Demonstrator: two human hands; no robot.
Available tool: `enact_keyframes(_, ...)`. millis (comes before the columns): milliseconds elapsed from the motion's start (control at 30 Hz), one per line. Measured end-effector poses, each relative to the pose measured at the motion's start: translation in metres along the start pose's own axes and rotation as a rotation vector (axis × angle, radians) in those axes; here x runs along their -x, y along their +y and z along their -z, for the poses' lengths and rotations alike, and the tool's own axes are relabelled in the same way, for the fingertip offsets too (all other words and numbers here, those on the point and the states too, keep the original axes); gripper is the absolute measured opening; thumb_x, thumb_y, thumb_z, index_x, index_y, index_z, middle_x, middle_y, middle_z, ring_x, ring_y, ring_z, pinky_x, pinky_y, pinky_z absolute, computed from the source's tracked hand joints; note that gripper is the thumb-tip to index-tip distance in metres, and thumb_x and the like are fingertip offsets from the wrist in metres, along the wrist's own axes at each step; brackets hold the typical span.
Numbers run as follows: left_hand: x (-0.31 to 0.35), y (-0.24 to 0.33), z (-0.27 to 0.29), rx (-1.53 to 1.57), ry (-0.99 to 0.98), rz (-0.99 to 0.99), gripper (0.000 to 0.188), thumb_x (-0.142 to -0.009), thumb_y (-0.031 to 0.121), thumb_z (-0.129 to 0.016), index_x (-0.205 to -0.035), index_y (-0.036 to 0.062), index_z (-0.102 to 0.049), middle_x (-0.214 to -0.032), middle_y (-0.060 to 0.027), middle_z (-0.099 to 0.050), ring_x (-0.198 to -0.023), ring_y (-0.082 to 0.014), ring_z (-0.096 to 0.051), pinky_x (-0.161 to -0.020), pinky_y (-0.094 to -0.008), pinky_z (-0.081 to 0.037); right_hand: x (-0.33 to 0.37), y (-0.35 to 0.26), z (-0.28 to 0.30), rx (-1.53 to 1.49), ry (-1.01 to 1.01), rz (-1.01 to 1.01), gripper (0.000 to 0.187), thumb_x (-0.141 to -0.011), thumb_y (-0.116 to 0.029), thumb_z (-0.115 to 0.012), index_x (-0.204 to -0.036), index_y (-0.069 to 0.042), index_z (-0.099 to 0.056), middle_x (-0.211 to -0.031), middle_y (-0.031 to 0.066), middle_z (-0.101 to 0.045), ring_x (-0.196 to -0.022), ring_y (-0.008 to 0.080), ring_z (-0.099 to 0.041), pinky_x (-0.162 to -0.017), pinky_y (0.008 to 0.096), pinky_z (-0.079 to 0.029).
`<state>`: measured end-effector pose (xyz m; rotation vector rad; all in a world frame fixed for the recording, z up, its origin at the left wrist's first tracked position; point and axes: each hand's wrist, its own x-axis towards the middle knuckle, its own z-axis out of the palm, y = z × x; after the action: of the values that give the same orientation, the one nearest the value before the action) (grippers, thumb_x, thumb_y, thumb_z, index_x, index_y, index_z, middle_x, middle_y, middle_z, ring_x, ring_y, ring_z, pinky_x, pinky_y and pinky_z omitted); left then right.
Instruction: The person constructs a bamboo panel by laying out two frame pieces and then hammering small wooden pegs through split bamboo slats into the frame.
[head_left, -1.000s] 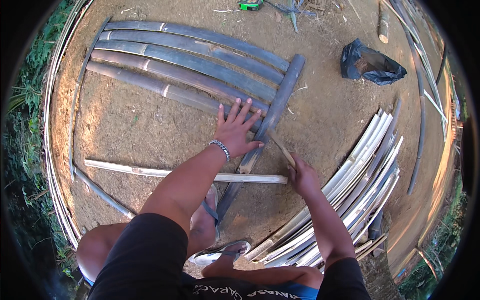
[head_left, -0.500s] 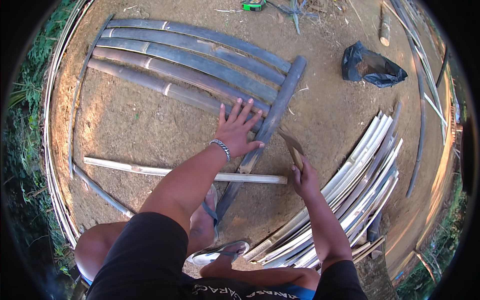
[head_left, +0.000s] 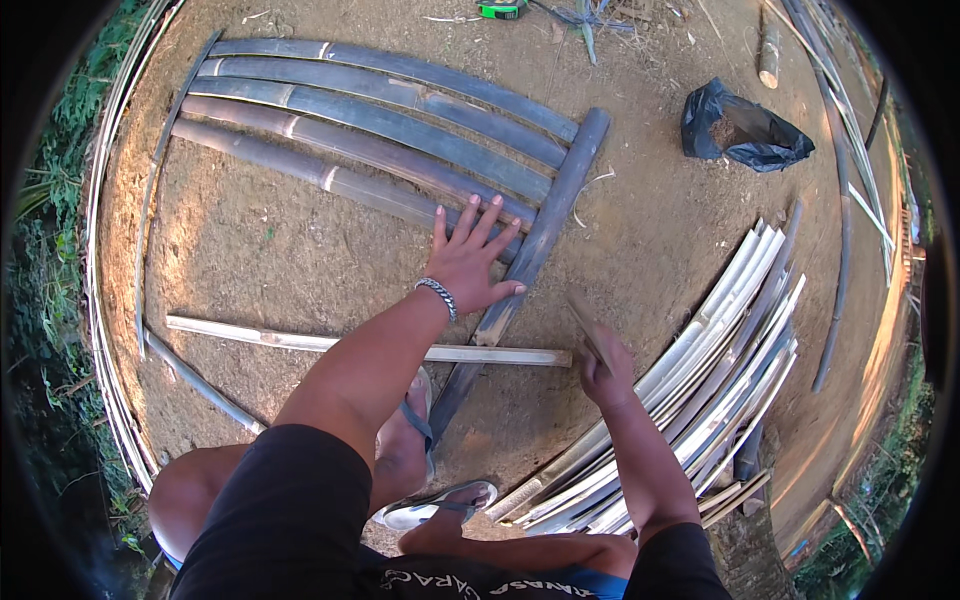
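My left hand lies with fingers spread on the right end of the nearest dark bamboo slat, its thumb reaching the thick bamboo crosspiece. Several bamboo slats run side by side from a thin bamboo pole at the left to that crosspiece. To the right of it, my right hand is closed around a short, flat brown tool. Motion smears the tool, so its exact kind cannot be told. A pale split bamboo strip lies below the slats, passing under my left forearm.
A pile of split bamboo strips lies right of my right forearm. Farther off are a black plastic bag, a green tape measure and a short bamboo piece. My sandalled feet are near the crosspiece's lower end. Long poles lie at right.
My right hand has turned and shifted slightly, swinging the brown tool to a different angle. My left hand stays pressed in the same place on the slat.
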<state>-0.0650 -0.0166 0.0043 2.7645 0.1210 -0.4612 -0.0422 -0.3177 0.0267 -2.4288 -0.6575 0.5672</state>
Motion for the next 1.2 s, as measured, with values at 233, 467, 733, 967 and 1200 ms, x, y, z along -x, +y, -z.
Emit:
enact_keyframes(233, -0.001, 0.001, 0.001, -0.026, 0.000, 0.006, 0.100, -0.086, 0.076, -0.062, -0.166, 0.0292, -0.026, -0.176, -0.0087, -0.004, -0.162, -0.0356, 0.000, -0.124, -0.0677, 0.002, -0.005, 0.002, 0.009, -0.058, 0.092, 0.053, 0.031, -0.097, -0.022, -0.067, -0.125, -0.011, -0.059, -0.098, 0.0223, -0.070, -0.090, 0.0450, -0.069, -0.077, 0.0539, -0.054)
enact_keyframes(467, -0.001, 0.003, 0.007, -0.002, -0.050, 0.024, 0.100, -0.086, 0.076, -0.063, -0.166, 0.0295, -0.026, -0.176, -0.0082, -0.004, -0.162, -0.0357, 0.000, -0.124, -0.0677, 0.002, -0.015, -0.011, 0.005, 0.110, -0.187, -0.174, 0.034, -0.094, -0.021, -0.070, -0.124, -0.010, -0.059, -0.099, 0.0207, -0.071, -0.091, 0.0429, -0.070, -0.076, 0.0514, -0.055)
enact_keyframes(733, -0.001, 0.001, 0.003, -0.007, -0.001, 0.001, 0.101, -0.085, 0.076, -0.063, -0.166, 0.0287, -0.026, -0.176, -0.0086, -0.006, -0.162, -0.0361, -0.001, -0.124, -0.0683, 0.001, 0.001, -0.005, -0.001, 0.087, -0.037, -0.065, 0.030, -0.096, -0.024, -0.069, -0.121, -0.010, -0.060, -0.094, 0.0213, -0.071, -0.088, 0.0448, -0.069, -0.076, 0.0526, -0.055)
enact_keyframes(967, 0.000, -0.001, -0.005, -0.021, 0.044, -0.008, 0.101, -0.085, 0.077, -0.062, -0.166, 0.0284, -0.026, -0.176, -0.0088, -0.006, -0.162, -0.0365, -0.001, -0.124, -0.0680, 0.002, -0.002, -0.006, 0.001, -0.099, 0.076, 0.086, 0.029, -0.097, -0.019, -0.068, -0.121, -0.005, -0.060, -0.090, 0.0243, -0.070, -0.087, 0.0487, -0.068, -0.078, 0.0525, -0.056)
enact_keyframes(1200, -0.005, 0.000, 0.002, -0.021, 0.016, -0.001, 0.101, -0.085, 0.077, -0.061, -0.166, 0.0283, -0.027, -0.176, -0.0085, -0.006, -0.162, -0.0366, -0.001, -0.124, -0.0678, 0.002, -0.019, -0.008, 0.003, 0.100, -0.084, -0.143, 0.026, -0.096, -0.018, -0.067, -0.119, -0.008, -0.062, -0.093, 0.0228, -0.070, -0.086, 0.0460, -0.069, -0.076, 0.0518, -0.055)
